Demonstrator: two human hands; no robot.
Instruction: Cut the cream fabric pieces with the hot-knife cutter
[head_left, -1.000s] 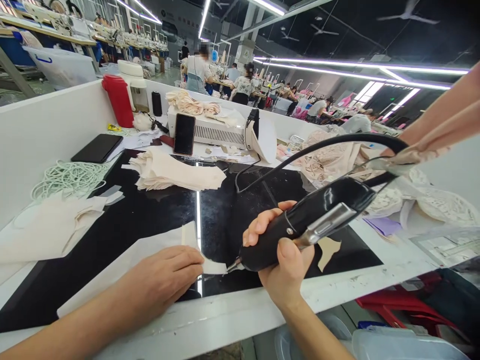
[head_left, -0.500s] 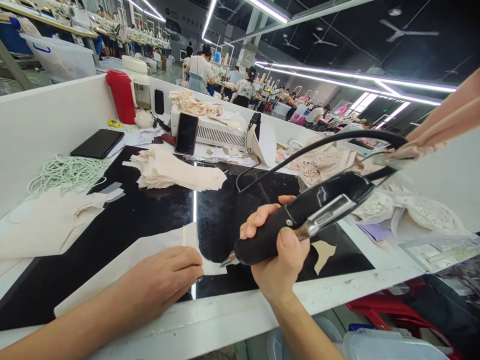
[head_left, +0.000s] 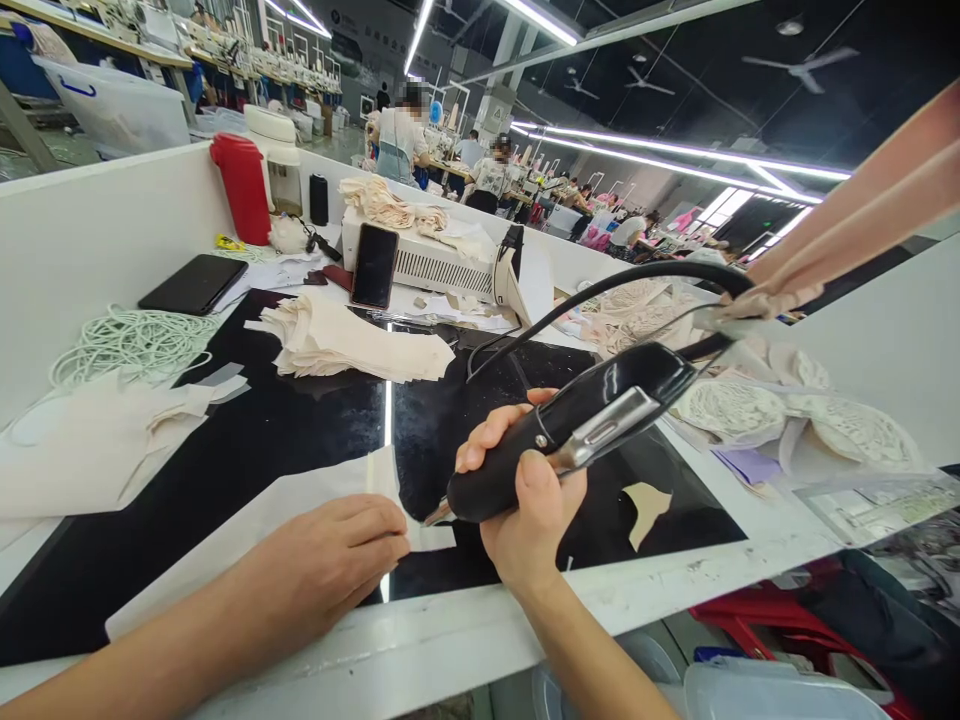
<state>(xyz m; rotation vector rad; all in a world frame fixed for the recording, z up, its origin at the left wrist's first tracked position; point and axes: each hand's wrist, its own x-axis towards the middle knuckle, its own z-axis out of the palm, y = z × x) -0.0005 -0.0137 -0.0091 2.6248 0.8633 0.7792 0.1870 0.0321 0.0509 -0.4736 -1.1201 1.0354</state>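
Observation:
My right hand [head_left: 523,500] is wrapped round a black corded hand tool [head_left: 570,430] with a metal lever; its thin metal tip points down-left at a white fabric piece [head_left: 247,525] on the glossy black worktop [head_left: 300,420]. My left hand [head_left: 330,570] lies flat on that fabric, fingers stretched toward the tool's tip. The tool's black cable [head_left: 600,292] arcs up and right to a hanging beige strap [head_left: 840,240].
A stack of cream fabric pieces [head_left: 345,340] lies mid-table, white cord [head_left: 131,345] and loose fabric at left. A phone [head_left: 373,265] leans on a white machine [head_left: 435,265]; a red container [head_left: 241,200] behind. Lace cups [head_left: 750,405] at right. Other people work at distant benches.
My right hand and the tool have slid left along the fabric edge, the tip now nearer my left fingers. My left hand has stayed pressed on the fabric.

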